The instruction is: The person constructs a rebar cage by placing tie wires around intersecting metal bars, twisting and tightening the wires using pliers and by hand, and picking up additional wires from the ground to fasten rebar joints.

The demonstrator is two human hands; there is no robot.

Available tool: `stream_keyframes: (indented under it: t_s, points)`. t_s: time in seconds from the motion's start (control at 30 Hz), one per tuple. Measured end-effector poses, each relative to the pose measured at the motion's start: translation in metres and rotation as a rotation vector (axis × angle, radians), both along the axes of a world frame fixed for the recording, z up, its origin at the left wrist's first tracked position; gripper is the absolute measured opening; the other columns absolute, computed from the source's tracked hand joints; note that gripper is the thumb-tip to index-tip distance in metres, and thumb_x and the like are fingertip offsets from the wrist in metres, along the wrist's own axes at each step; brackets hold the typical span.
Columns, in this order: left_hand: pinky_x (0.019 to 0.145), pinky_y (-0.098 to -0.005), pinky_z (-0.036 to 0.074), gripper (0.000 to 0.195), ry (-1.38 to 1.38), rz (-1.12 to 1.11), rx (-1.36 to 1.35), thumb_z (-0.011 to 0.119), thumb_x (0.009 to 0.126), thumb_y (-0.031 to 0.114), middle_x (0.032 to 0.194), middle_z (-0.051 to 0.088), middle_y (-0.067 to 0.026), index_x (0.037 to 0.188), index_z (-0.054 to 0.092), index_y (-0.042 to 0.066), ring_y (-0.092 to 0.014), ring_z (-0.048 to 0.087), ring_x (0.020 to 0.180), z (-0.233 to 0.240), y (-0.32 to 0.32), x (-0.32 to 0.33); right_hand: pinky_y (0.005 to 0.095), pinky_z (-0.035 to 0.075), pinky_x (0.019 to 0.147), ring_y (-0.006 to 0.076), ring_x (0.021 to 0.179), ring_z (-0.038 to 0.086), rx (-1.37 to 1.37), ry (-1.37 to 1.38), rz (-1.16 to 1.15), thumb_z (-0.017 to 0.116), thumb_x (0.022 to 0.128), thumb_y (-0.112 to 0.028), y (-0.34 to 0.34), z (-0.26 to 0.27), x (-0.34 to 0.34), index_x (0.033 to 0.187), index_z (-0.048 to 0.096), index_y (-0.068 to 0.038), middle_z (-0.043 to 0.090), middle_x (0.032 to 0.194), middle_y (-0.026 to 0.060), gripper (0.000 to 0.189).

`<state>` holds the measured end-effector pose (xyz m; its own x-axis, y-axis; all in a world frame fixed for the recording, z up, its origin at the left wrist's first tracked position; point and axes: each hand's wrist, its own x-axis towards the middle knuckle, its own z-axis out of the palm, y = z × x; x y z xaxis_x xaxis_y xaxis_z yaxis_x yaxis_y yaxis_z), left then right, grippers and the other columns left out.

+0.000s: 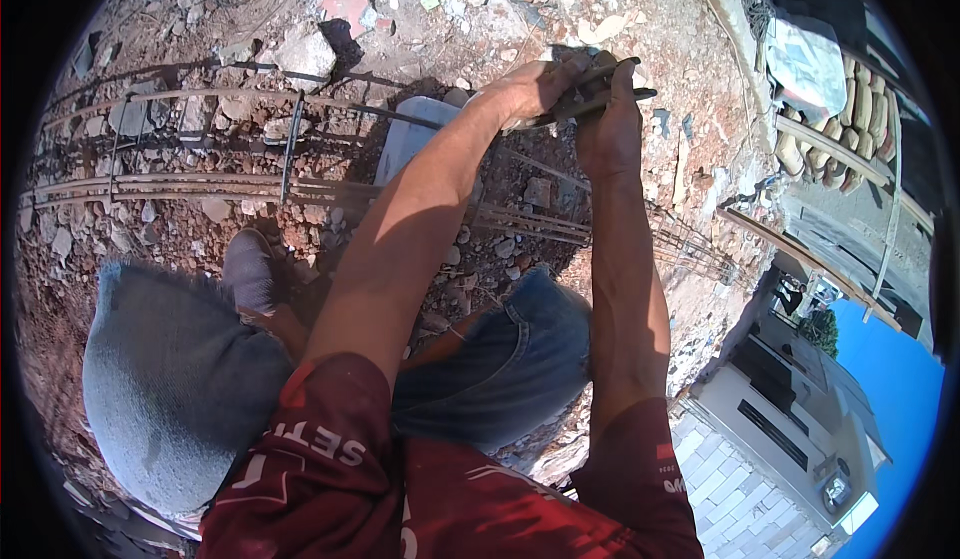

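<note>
My left hand and my right hand meet over the rubble at the upper middle. Between them is a dark two-handled hand tool, apparently pincers, whose handle ends stick out to the right. My left fingers close around its left part, and my right thumb lies across the handles. What sits in the tool's jaws is hidden. Below my forearms runs a long reinforcing-bar cage with stirrups. A pale plastic container lies at the cage, partly covered by my left arm.
Broken stones surround the cage, including a large rock and a reddish chunk. My shoe stands beside the bars. At right are a wooden plank, stacked pale pieces, a distant person and a building.
</note>
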<state>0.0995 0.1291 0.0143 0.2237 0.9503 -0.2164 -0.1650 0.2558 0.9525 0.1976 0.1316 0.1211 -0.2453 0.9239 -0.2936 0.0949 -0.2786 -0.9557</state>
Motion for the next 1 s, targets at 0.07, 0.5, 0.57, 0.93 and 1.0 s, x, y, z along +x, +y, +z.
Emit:
stream_keyframes:
  t_s: [0.07, 0.5, 0.57, 0.93, 1.0]
  points:
    - [0.073, -0.0378, 0.045, 0.095, -0.119, 0.049, 0.03, 0.031, 0.074, 0.089, 0.086, 0.066, -0.0115, 0.101, 0.067, 0.006, -0.024, 0.06, 0.081, 0.003, -0.001, 0.011, 0.0426, 0.043, 0.094, 0.0267, 0.11, 0.055, -0.03, 0.03, -0.088, 0.035, 0.1, -0.049, 0.004, 0.002, 0.006, 0.137, 0.034, -0.001, 0.057, 0.12, 0.0162, 0.06]
    - [0.068, -0.0352, 0.047, 0.083, -0.386, 0.188, -0.194, 0.054, 0.073, 0.081, 0.081, 0.067, -0.0109, 0.089, 0.069, 0.001, -0.021, 0.06, 0.077, 0.014, -0.009, 0.001, 0.0456, 0.048, 0.086, 0.0275, 0.112, 0.054, -0.128, 0.009, -0.038, 0.039, 0.099, -0.049, 0.003, 0.011, -0.003, 0.143, 0.03, -0.009, 0.052, 0.13, 0.0145, 0.06]
    - [0.069, -0.036, 0.047, 0.087, -0.367, 0.226, -0.182, 0.051, 0.071, 0.084, 0.081, 0.067, -0.0112, 0.087, 0.07, 0.001, -0.021, 0.061, 0.078, 0.016, -0.012, 0.004, 0.0464, 0.049, 0.085, 0.0275, 0.112, 0.054, -0.128, 0.008, 0.011, 0.039, 0.099, -0.047, 0.001, 0.009, -0.004, 0.143, 0.029, -0.009, 0.052, 0.13, 0.014, 0.059]
    - [0.077, -0.0367, 0.049, 0.1, -0.036, 0.064, -0.096, 0.029, 0.071, 0.092, 0.084, 0.068, -0.0136, 0.091, 0.071, 0.003, -0.024, 0.064, 0.084, -0.01, 0.002, 0.024, 0.0444, 0.045, 0.089, 0.0271, 0.109, 0.055, -0.211, 0.069, -0.164, 0.041, 0.099, -0.043, -0.013, 0.013, -0.005, 0.128, 0.046, -0.007, 0.056, 0.121, 0.0139, 0.047]
    - [0.078, -0.0359, 0.049, 0.087, -0.04, -0.006, -0.083, 0.033, 0.079, 0.082, 0.091, 0.069, -0.0124, 0.101, 0.069, 0.005, -0.024, 0.064, 0.086, 0.006, -0.005, 0.018, 0.0436, 0.044, 0.09, 0.0269, 0.108, 0.055, -0.206, 0.059, -0.207, 0.041, 0.099, -0.043, -0.016, 0.014, 0.004, 0.127, 0.047, -0.007, 0.057, 0.12, 0.0134, 0.045]
